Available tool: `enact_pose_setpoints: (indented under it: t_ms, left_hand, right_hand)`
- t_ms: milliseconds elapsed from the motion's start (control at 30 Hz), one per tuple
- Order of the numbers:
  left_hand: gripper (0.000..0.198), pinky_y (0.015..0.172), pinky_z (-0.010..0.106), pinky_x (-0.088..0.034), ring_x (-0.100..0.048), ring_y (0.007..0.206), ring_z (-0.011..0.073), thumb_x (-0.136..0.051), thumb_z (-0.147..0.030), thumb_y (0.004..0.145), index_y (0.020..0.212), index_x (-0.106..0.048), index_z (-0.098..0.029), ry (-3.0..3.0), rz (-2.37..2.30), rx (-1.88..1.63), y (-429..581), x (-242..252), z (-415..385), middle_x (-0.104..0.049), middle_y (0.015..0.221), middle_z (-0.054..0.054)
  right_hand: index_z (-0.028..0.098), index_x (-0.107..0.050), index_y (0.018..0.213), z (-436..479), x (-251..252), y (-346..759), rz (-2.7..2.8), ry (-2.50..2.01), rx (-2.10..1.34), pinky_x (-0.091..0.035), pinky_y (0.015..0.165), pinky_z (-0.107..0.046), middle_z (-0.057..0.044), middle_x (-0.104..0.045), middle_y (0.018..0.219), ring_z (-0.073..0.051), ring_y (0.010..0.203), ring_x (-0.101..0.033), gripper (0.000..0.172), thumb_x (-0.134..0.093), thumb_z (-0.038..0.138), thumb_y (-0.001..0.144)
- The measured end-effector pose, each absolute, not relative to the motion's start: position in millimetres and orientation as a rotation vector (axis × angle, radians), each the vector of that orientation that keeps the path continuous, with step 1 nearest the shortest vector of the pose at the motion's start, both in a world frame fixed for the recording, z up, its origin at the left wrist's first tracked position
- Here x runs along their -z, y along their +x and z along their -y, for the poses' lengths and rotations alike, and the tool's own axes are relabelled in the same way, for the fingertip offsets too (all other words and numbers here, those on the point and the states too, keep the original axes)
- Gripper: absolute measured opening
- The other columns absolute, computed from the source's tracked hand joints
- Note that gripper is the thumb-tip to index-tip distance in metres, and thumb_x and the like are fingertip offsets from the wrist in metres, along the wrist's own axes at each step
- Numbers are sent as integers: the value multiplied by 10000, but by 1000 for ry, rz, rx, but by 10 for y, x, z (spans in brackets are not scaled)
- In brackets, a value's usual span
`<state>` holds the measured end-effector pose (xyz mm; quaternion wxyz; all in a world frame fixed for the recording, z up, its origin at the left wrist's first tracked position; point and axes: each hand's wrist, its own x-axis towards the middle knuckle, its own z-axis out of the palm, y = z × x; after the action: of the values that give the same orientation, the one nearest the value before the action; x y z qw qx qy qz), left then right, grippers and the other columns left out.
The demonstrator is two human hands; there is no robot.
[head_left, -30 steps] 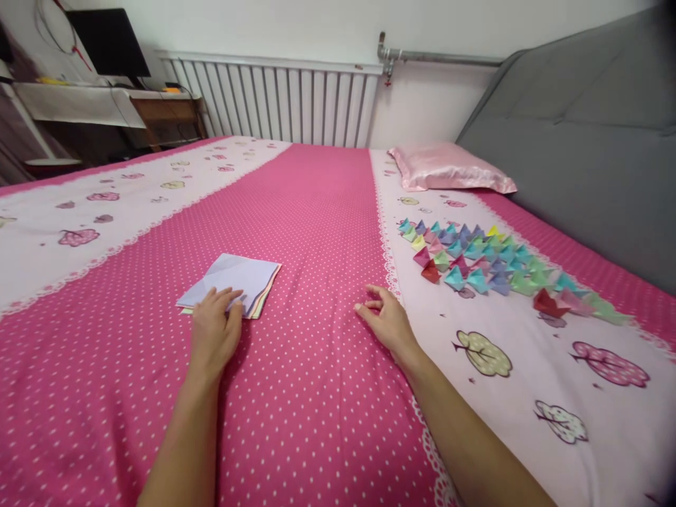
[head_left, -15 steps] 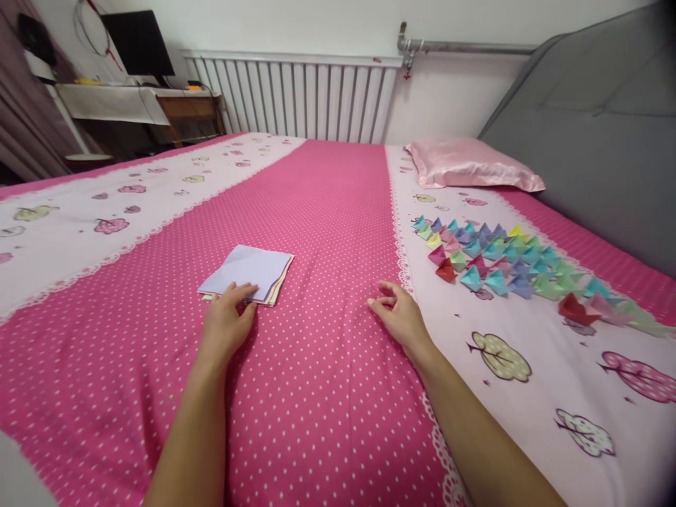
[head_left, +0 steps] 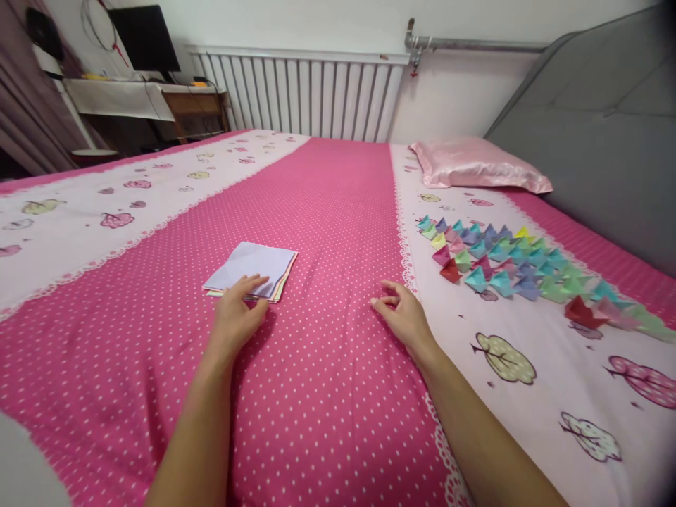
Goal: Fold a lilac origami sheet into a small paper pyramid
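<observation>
My left hand [head_left: 235, 320] is at eight o'clock from the middle of my view. Its fingers lie over the near edge of a stack of paper [head_left: 246, 262], with the thumb spread out to the side. It isn't pinching the paper. The stack lies flat just under nine o'clock, on the pink, dotted part of the bed cover [head_left: 327, 401]. A light purple sheet is on top, and bits of other colors, like yellow and green, peek out from under it.

My right hand [head_left: 409, 320] is at four o'clock, well apart from the stack. It has nothing in it. The fingers are curled, with just a narrow gap between thumb and pointer.

At three o'clock, lots of folded paper boats [head_left: 501, 283] sit close together in rows on the white stripe. They are blue, green, purple, pink, red and yellow. A red boat [head_left: 584, 314] is near the four o'clock end.

A shiny pink pillow [head_left: 478, 163] is at two o'clock. Up at ten o'clock, a black screen [head_left: 145, 39] stands on a bench [head_left: 190, 105].
</observation>
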<state>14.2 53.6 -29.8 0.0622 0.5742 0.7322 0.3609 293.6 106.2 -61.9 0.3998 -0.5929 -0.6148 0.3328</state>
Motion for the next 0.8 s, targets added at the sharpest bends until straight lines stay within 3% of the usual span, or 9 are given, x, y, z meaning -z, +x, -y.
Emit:
enact_pose_setpoints:
  t_ms: [167,367,533,800]
  left_hand:
    - [439,1046,462,-309,-430,1236,277,-548,-372,716,1085,-636,-150,1804,-2296,-1010,187,335,-567,-594,1209,107]
    - [405,1011,386,-367,-482,1191,253,-519,-318,734,1081,-637,-146,1790,-2345,-965,165,350,-565,-596,1207,101]
    - [430,920,356,-436,-594,1021,245,-514,-308,731,1120,-618,-156,1680,-2407,-865,189,300,-550,-640,1137,79]
    - [461,882,345,-447,-607,972,249,-493,-341,751,1140,-609,-123,1650,-2420,-847,171,297,-571,-656,1094,101]
  right_hand:
    - [151,-526,1150,-1062,635,2939,1555,-1495,-832,-489,806,-348,-111,-625,1080,-180,840,-637,502,-604,356,698]
    - [159,-533,1141,-1054,627,2938,1551,-1490,-829,-487,806,-355,-104,-624,1077,-180,837,-636,493,-610,354,695]
    - [168,-538,1135,-1044,617,2931,1550,-1487,-829,-487,803,-352,-104,-616,1099,-178,836,-635,480,-611,346,696]
    - [148,-528,1148,-1045,599,2922,1566,-1507,-818,-488,800,-342,-112,-609,1100,-176,843,-631,498,-602,355,700]
